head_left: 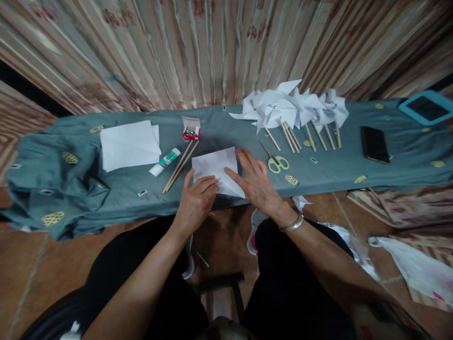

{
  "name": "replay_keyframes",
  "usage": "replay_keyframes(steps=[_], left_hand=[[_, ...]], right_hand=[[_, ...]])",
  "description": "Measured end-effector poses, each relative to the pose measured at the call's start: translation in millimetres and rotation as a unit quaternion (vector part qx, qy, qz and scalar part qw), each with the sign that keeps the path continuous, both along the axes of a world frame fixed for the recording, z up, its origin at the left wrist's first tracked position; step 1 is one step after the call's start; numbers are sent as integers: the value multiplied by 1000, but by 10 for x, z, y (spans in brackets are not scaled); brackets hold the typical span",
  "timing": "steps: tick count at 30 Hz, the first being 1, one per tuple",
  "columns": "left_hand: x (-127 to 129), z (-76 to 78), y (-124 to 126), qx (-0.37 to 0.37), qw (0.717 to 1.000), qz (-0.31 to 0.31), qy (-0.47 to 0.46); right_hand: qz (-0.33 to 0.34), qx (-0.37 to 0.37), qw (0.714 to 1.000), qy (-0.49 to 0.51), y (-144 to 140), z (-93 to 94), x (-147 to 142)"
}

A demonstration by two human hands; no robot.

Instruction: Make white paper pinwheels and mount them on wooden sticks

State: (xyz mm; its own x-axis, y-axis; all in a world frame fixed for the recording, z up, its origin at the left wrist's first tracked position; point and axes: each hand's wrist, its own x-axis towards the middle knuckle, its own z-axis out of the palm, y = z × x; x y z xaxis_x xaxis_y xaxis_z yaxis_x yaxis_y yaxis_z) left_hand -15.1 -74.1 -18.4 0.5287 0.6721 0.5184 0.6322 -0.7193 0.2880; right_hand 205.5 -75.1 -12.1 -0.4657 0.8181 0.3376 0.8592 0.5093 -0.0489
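At the left of the desk (71,137), which is draped in a grey-green cloth, lies a stack of white paper sheets (129,144), and just right of it a glue stick (164,161) with a green band, two wooden sticks (180,165) laid slantwise, and a small red box of pins (191,129) standing open at the far side. Near the front edge sits the white paper square (217,170), with both hands flat on it: the left hand (196,200) presses its near left corner, fingers extended and together, gripping nothing, only holding it down; the right hand (256,182) is spread along the right edge, its grip likewise open, fingertips pressing what looks like a fold. The sheet's near corner seems to reach the front edge of the desk, so I judge that uneven pressure could let it slip on the loose cloth and skew the crease, or slide off toward the floor. The wooden sticks lie touching or just beside the sheet's left edge and could be knocked by the left hand. Right of the right hand lie green-handled scissors (276,160), close enough to be brushed. Farther right, a row of finished paper pinwheels (293,111), a dark phone (374,144), and a blue-framed tablet (426,107).
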Motion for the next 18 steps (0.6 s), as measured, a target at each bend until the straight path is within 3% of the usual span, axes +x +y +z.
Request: replay_keyframes(steps=[7, 11, 18], left_hand=[[-97, -16, -51, -19, 999, -14, -34], [-113, -20, -63, -22, 999, -8, -26], [-139, -146, -111, -50, 999, -15, -9]], right_hand=[[28, 9, 999, 33, -2, 7, 76], [10, 12, 998, 62, -69, 14, 170], [54, -53, 991, 115, -238, -114, 284]])
